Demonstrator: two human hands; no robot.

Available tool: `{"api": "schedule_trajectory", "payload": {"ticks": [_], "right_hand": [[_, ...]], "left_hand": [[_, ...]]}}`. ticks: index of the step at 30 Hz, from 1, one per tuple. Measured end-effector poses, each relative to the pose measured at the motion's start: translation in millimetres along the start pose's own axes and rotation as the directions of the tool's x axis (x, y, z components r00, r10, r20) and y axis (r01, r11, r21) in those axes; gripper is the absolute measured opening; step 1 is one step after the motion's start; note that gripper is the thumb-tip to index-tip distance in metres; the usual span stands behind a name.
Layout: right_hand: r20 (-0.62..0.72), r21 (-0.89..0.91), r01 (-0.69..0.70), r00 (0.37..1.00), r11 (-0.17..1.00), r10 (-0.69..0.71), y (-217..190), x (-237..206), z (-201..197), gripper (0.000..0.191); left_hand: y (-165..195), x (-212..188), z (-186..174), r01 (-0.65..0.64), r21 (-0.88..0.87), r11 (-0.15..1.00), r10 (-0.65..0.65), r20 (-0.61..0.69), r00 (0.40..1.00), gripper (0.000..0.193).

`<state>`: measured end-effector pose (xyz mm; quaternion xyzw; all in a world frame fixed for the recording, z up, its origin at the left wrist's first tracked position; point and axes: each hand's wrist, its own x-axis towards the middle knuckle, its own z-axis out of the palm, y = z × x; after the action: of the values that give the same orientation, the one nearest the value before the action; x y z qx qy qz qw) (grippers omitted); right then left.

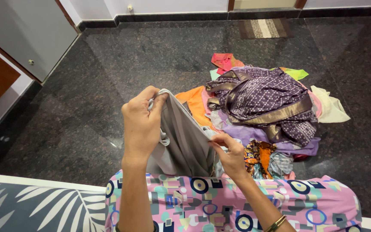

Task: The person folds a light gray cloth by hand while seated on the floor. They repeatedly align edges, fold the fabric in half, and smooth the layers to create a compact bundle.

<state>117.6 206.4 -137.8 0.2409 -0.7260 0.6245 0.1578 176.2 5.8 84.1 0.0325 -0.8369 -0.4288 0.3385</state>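
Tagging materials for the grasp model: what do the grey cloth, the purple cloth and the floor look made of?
Grey cloth: thin, smooth woven fabric, matte; hangs in soft folds.
Purple cloth: light printed fabric with shiny gold-brown bands, perhaps silk or synthetic.
Floor: dark speckled polished stone, likely granite; shows reflections.

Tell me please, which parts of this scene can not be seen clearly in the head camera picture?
- Grey garment: its lower part is hidden behind the person's lap in pink patterned cloth; its kind cannot be told.
- Left hand and right hand: the fingertips are buried in the grey folds.
- Clothes pile on the floor: the purple cloth on top covers the lower pieces.
- Striped mat: cut off by the doorway.
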Motion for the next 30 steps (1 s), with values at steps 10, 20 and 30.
{"api": "schedule_trajectory", "payload": {"ticks": [10, 20, 30], "right_hand": [[-0.045, -0.011, -0.022, 0.999, 1.0, 0.021, -1, 1, 2, 0.011], [0.139, 0.309, -0.159, 0.983, 0.938, 0.121, 0, 2, -1, 0.009], [0.021, -0.162, 0.1, 0.995, 0.982, -0.098, -19, 5, -3, 0.017]], "left_hand": [[1, 1, -1, 0.014, 0.013, 1.0, -0.014, 0.002, 1.0, 0.018], [-1, -1, 0, 0.046, -0.003, 0.999, -0.046, 0.029, 0.999, 0.018], [0, -1, -4, 0.035, 0.005, 0.999, -0.035, 0.025, 0.999, 0.019]]}}
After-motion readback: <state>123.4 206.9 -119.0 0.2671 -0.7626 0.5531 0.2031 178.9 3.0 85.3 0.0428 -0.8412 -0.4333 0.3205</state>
